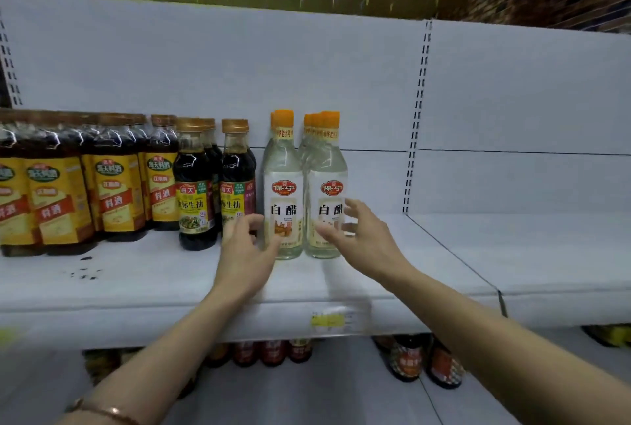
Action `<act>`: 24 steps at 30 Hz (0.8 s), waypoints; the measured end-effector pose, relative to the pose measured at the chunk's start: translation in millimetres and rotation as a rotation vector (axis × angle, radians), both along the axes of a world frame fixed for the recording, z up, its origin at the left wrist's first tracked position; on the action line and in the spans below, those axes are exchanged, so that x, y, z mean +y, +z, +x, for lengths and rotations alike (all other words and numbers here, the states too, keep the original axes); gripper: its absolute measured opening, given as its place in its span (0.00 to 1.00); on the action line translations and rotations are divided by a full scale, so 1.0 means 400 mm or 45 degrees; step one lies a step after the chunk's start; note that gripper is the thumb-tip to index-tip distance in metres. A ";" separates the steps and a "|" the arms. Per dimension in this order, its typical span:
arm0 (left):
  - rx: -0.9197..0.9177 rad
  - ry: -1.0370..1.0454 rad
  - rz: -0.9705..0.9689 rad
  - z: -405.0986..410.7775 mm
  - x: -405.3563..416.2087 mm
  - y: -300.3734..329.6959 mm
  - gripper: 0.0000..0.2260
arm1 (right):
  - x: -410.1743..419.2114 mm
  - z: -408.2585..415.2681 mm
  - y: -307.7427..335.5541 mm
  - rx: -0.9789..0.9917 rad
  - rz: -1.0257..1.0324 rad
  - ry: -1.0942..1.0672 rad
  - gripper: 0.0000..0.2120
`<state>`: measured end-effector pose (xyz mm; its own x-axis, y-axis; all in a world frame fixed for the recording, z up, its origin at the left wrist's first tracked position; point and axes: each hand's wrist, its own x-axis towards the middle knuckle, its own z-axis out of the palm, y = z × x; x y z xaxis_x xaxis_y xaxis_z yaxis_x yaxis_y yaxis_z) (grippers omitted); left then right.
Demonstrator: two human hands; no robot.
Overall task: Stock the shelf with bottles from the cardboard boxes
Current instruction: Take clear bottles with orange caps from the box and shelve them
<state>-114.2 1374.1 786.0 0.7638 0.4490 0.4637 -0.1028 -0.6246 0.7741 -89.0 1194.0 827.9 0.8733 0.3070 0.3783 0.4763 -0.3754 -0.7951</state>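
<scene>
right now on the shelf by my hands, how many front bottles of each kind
yellow-label cooking wine: 4 (one is cut off by the left edge)
dark soy sauce: 2
clear white vinegar: 2
Total: 8 in front. More stand behind them, too hidden to count.

Before me, a white shelf (341, 284) carries upright bottles: yellow-labelled cooking wine bottles (116, 182) at left, dark soy sauce bottles (196, 185) beside them, then clear white vinegar bottles (283, 185) with orange caps; dark specks (85, 272) mark its front left
</scene>
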 end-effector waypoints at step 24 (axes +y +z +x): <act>0.546 0.714 0.008 -0.870 -0.092 -0.257 0.07 | 0.156 -0.474 -0.250 0.069 -0.519 1.419 0.22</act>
